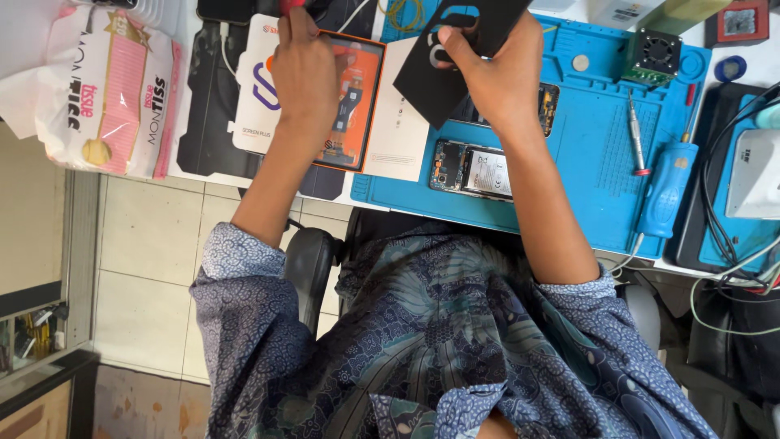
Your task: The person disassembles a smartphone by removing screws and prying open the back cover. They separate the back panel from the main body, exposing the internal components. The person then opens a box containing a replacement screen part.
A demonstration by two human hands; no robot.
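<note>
My left hand lies over a white and orange flat box at the table's edge. Its fingers curl around a small red object that the top of the frame cuts off. My right hand grips a black flat sheet with cut-out holes and holds it tilted above the blue work mat. Below that hand an opened phone lies on the mat with its insides showing. A second opened phone is partly hidden behind my right wrist.
A pink and white tissue pack sits at the far left. On the mat are a small screwdriver, a blue pen-shaped tool with a cable, and a small black fan. Cables and a white device crowd the right edge.
</note>
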